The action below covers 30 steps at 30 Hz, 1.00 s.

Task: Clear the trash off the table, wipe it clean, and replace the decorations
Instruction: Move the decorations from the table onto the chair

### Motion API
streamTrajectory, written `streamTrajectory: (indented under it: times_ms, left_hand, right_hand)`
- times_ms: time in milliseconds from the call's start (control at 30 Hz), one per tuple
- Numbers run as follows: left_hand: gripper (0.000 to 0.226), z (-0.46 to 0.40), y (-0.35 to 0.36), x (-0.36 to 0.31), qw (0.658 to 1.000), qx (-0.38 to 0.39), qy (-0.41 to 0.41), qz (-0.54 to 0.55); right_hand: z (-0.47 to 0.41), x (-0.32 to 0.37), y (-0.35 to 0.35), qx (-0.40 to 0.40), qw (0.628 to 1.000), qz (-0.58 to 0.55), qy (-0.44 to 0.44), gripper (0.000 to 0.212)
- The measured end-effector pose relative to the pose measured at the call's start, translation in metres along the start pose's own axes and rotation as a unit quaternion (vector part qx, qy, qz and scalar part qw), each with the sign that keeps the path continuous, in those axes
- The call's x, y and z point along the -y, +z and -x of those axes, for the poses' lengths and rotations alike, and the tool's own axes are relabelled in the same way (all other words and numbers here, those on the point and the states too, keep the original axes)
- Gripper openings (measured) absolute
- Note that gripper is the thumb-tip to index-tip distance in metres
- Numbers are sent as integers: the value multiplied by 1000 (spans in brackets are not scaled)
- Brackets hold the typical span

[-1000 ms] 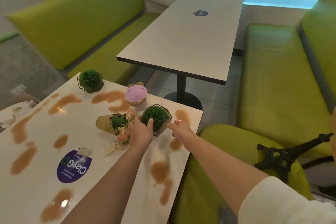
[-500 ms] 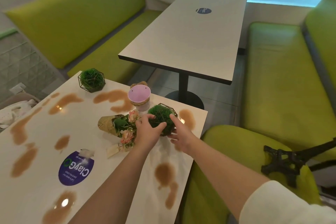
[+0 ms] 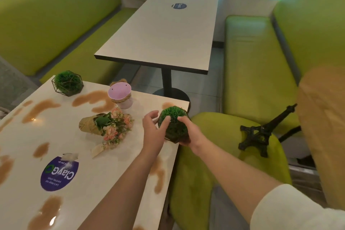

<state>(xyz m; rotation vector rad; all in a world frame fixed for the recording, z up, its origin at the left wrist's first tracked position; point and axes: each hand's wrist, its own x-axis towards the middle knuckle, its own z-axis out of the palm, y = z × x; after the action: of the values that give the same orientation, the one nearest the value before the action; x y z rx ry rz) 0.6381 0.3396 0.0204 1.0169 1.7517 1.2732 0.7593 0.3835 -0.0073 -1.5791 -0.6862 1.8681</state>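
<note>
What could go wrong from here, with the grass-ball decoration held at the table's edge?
1. The right hand cups the grass-ball decoration at the table edge while the left hand only touches it; a slip would likely drop it toward the green seat.
2. Brown spills lie under the forearms; a sleeve could smear them.
3. The flower bouquet lies beside the left hand and might get knocked.
</note>
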Motion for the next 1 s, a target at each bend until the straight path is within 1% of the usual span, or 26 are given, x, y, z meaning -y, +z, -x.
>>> streamTrajectory:
  times_ms: [67,100,133,167,200,233,267,300,333,433,467,533,567,600,667,700,867,1000]
  left_hand:
    - [61,0,17,-5,998,3,-62,-21]
    - [68,0,25,-4,994,28,-95,-40]
    - [73,1,32,-5,989,70,-120,-52]
    - [79,3,41,-6,982,117,-139,-54]
    - [85,5,48,-6,975,147,-159,-46]
    - [86,7,56,-6,971,162,-174,-30]
    - [82,9,65,-7,969,165,-182,-10]
    - [77,9,67,-5,970,159,-184,13]
    - [74,11,80,-6,969,170,-176,25]
    - [70,13,103,-2,971,186,-145,34]
    - [71,12,111,-1,972,188,-136,26]
    - [73,11,123,2,973,194,-128,3]
    - [73,11,131,3,973,195,-120,-8]
    - [73,11,137,4,975,193,-112,-17]
    - [72,12,146,4,977,189,-94,-36]
    - [71,12,151,4,977,187,-87,-51]
    - [70,12,164,4,975,192,-75,-83]
    - [72,10,164,10,973,194,-88,-88]
  right_hand:
    - [7,-4,-18,-26,999,-20,-10,90]
    - [11,-5,-26,-37,998,-40,-14,92]
    - [13,-6,-34,-42,997,-59,-16,96]
    - [15,-7,-44,-46,996,-75,-16,102]
    - [17,-6,-52,-48,996,-80,-18,107]
    - [19,-6,-61,-56,995,-81,-19,111]
    - [20,-7,-72,-62,994,-82,-23,112]
    - [22,-7,-75,-62,995,-74,-24,112]
    - [26,-5,-88,-72,994,-76,-30,109]
    - [28,-5,-113,-87,994,-49,-34,82]
    - [27,-5,-121,-99,994,-36,-30,84]
    - [20,-9,-134,-130,991,-15,-29,104]
    - [16,-9,-142,-140,990,-6,-31,105]
    - [16,-7,-145,-149,988,9,-34,95]
    - [24,3,-146,-170,984,43,-42,68]
    - [24,4,-150,-182,981,54,-45,62]
    - [20,7,-157,-190,977,74,-54,47]
    - [19,7,-160,-182,977,97,-51,52]
